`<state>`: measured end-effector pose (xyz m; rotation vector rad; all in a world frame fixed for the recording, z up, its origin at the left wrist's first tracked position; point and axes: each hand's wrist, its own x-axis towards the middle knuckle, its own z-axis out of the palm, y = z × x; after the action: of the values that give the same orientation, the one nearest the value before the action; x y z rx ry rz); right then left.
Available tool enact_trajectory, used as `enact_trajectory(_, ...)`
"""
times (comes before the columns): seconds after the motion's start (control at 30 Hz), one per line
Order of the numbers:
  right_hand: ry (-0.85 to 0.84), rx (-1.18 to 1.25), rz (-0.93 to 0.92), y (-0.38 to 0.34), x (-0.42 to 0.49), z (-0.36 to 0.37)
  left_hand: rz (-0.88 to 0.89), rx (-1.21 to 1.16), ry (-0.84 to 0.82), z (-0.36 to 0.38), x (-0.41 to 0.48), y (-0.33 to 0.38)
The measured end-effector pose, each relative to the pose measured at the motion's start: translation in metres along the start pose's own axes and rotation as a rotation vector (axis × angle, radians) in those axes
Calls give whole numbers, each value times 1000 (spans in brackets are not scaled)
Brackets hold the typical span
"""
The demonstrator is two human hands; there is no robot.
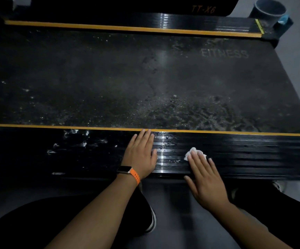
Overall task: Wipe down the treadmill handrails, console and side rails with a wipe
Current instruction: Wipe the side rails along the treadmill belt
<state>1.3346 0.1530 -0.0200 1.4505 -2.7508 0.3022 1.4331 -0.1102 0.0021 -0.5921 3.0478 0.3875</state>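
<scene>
The treadmill's near side rail (253,155) is a black ribbed strip edged by a yellow line, running left to right in front of me. My right hand (205,178) lies flat with straight fingers, pressing a crumpled white wipe (192,152) onto the rail. Only the wipe's far edge shows past the fingertips. My left hand (140,155), with an orange-strapped watch on the wrist, rests flat and open on the rail to the left of the wipe. Wet streaks shine between the hands.
The dusty running belt (145,78) marked FITNESS lies beyond the rail, with the far side rail (181,20) behind it. A dark bucket (269,11) stands at the far right corner. White smears (73,141) mark the rail to the left. My knees and a shoe (152,221) are below.
</scene>
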Motion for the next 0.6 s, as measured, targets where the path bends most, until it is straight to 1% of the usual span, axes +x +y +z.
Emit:
enact_trajectory(0.07,27,25,31,-15,1,4,1,2,7,1,0,0)
enact_trajectory(0.17,16,50,-20,-41,9,12,2,1,23,2,0,0)
enact_trajectory(0.3,11,20,-121,-18,2,5,4,-9,23,1,0,0)
enact_trajectory(0.4,28,8,-80,-2,-12,0,2,0,1,0,-1,1)
enact_trajectory(0.5,44,36,-56,-25,-10,8,1,1,6,0,0,1)
enact_trajectory(0.6,11,46,-136,-51,0,17,0,-6,29,0,-1,1)
